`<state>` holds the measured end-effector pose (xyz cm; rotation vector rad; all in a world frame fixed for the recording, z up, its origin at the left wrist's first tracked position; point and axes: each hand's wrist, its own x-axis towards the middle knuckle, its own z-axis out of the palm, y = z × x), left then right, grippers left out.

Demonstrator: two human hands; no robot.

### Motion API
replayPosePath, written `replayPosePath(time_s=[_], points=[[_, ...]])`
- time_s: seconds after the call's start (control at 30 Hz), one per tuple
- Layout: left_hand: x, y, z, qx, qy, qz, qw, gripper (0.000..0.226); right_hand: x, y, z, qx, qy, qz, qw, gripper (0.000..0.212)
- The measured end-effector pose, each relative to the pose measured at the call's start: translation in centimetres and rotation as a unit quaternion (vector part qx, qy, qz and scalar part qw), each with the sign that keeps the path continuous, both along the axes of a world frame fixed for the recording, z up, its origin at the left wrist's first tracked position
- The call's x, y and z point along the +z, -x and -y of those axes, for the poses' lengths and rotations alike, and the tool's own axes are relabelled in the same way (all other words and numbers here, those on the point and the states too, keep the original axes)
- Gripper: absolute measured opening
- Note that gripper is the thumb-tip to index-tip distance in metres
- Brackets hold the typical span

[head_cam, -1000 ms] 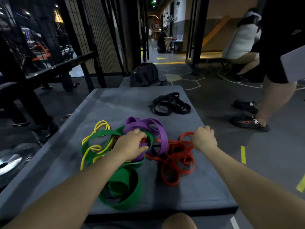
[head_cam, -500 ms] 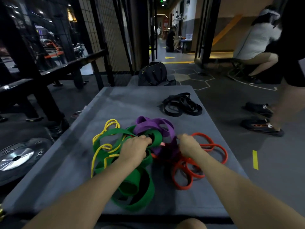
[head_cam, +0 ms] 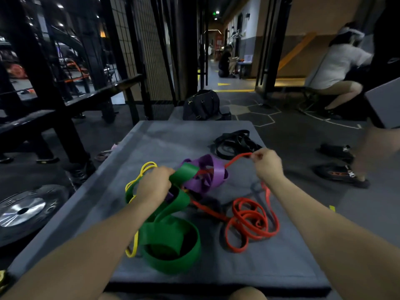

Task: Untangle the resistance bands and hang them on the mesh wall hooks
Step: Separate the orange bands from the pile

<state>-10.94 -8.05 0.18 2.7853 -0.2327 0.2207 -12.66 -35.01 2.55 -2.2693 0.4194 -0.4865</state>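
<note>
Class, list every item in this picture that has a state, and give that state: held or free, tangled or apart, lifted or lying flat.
Left hand: grips the green band.
Right hand: pinches the red band, lifted.
Green band: tangled, partly held.
Purple band: tangled, raised off the mat.
Red band: one end pulled up, the rest coiled on the mat.
Yellow band: tangled under the green.
Black bands: apart, lying loose.

— Any writing you can read here?
— None. The weight plate (head_cam: 23,211) at nine o'clock has raised marks on its rim, too blurred to make out (lettering or numbers, I cannot tell).
— Signs?
— A small green light (head_cam: 214,13) at twelve o'clock, too small to read. The bands carry no legible print.
</note>
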Motion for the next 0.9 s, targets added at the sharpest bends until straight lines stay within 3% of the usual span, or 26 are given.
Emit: replayPosePath(time_s=[0.23,0.4,0.53,0.63,0.77,0.9], points=[[2.0,-0.8,-3.5,0.100,0.009,0.033,0.994,0.026,1.1,0.7,2.2,-0.088,-0.019,-0.002,0.996,0.026],[1.5,0.0,-4.8,0.107,-0.018,0.027,0.994,0.037,-1.5,0.5,1.3,0.022,0.123,-0.086,0.989,0.046],[0.7,-0.2,-2.7,0.019,0.031,0.013,0.999,0.056,-3.4,0.1,-0.5,0.103,0.181,-0.163,0.964,0.040],[-0.1,0.2,0.0,-0.095,0.016,0.012,0.995,0.068,-4.2,0.4,-2.0,0.152,0.196,-0.211,0.945,0.027],[-2.0,1.2,3.0,-0.206,-0.108,0.016,0.972,0.067,-5.8,1.5,-3.6,0.223,0.257,-0.255,0.905,0.040],[-2.7,0.4,2.7,-0.203,-0.222,0.030,0.953,0.046,-7.5,1.7,-4.0,0.256,0.317,-0.260,0.875,0.058]])
